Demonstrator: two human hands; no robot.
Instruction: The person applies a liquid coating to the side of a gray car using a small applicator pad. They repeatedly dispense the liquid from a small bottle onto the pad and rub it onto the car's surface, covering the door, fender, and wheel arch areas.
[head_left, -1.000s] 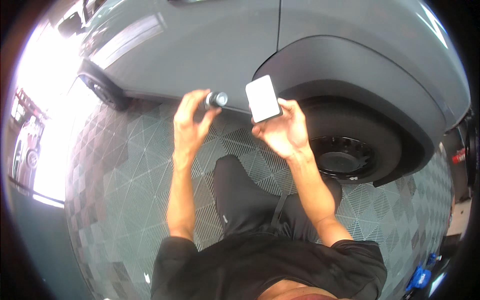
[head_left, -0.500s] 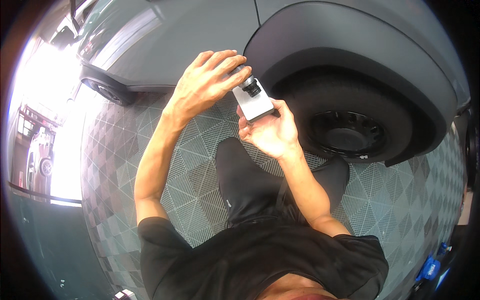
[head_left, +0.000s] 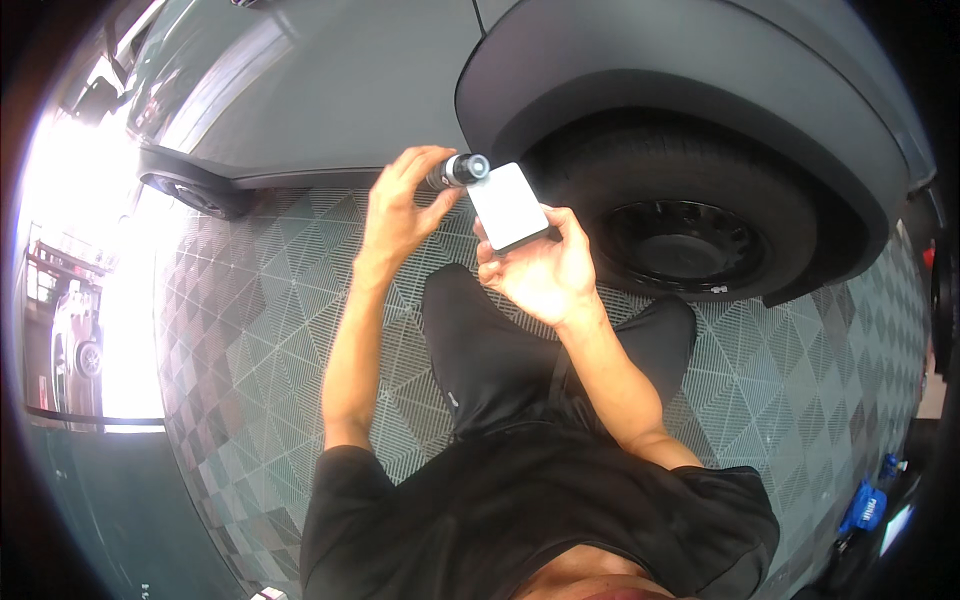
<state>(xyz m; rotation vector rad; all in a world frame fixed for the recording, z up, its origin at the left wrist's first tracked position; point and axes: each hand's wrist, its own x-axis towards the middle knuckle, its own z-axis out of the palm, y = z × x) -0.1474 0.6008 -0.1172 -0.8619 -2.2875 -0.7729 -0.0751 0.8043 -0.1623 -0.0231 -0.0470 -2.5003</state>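
My left hand [head_left: 402,205] is closed round a small dark bottle [head_left: 459,171] with a pale, round end. The bottle is tipped, with that end toward the upper right, close to the corner of a white pad [head_left: 510,206]; whether they touch I cannot tell. My right hand [head_left: 546,272] grips this flat, rectangular pad from below, thumb at one edge and fingertips at the other. The pad has a darker underside, and its white face is turned up. Both hands are raised in front of a grey car [head_left: 330,90], left of its wheel arch.
A black tyre [head_left: 610,165] with a black steel wheel [head_left: 685,245] is close on the right. Patterned grey tiles [head_left: 270,300] cover the floor. A dark glossy surface [head_left: 100,500] curves along the left, and a blue bottle [head_left: 864,505] is at the lower right.
My left hand has turned and drawn back left, lifting the bottle's end off the middle of the white pad. My right hand still holds the pad in nearly the same place.
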